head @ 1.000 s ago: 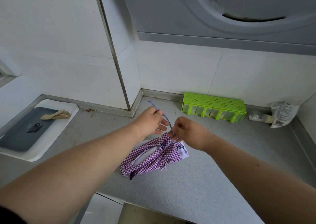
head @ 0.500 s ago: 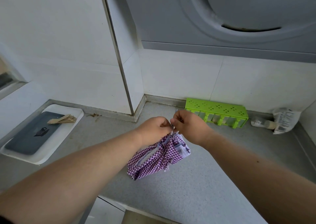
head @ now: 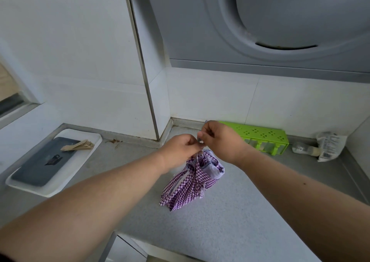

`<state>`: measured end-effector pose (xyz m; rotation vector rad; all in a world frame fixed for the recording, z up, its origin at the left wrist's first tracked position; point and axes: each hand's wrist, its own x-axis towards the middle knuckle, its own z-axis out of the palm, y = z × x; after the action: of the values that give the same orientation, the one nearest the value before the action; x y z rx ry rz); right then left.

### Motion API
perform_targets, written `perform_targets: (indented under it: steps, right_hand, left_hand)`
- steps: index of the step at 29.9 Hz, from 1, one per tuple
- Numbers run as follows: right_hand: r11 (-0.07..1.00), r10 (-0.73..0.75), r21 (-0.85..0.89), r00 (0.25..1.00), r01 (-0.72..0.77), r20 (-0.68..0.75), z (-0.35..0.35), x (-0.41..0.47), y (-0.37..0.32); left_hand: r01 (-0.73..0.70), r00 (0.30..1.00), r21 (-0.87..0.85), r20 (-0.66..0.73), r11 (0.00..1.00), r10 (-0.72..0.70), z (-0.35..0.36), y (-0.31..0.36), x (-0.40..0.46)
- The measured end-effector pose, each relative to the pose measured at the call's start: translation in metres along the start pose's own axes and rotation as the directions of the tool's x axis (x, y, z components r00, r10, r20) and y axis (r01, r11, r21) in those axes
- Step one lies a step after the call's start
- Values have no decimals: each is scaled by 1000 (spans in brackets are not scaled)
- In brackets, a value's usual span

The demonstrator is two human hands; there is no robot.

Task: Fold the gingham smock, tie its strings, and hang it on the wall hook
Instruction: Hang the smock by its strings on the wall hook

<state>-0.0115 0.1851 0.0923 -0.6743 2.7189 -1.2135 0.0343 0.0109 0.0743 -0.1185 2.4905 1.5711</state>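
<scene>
The purple-and-white gingham smock point(head: 190, 183) is bunched into a folded bundle and hangs from its strings just above the grey countertop point(head: 230, 221). My left hand point(head: 180, 151) pinches the strings at the top of the bundle. My right hand point(head: 220, 139) is close beside it, fingers curled, pinching the string end between thumb and forefinger. The strings themselves are mostly hidden between my fingers. No wall hook is in view.
A green perforated plastic rack point(head: 260, 137) stands against the back wall. A crumpled plastic packet point(head: 326, 145) lies at the far right. At the left sits a white tray point(head: 80, 173) holding a dark board and wooden clips point(head: 79, 145). A range hood hangs overhead.
My hands have come together and risen, lifting the smock bundle off the countertop so it now dangles. The long loose string seen a second ago is gathered between my fingers.
</scene>
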Motion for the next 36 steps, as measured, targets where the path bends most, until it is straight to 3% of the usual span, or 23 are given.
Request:
perform_targets:
  steps: [11,15,19,22,30,36]
  right_hand:
    - [996,-15,93,998,9,66,-10,0,-22]
    - [963,-80,266,989,44,126,-7,1,-35]
    - [972,-118,215,986,91,118,-11,6,-59]
    - [973,-133,200,988,114,83,-14,13,-77]
    - [887,-231,432,967,164,107,-33,32,-141]
    - [896,-341,297,940,331,-19,-53,53,-186]
  left_hand:
    - [-76,996,-7,43,997,76,-40,36,-16]
    - [-99,994,41,58,994,96,-61,54,-25]
    - [-130,991,88,45,988,127,-81,69,-34]
    - [-146,989,108,24,983,144,-98,80,-41]
    - [-158,981,173,-85,972,175,-142,119,-59]
    - [-160,949,189,-239,969,204,-171,147,-74]
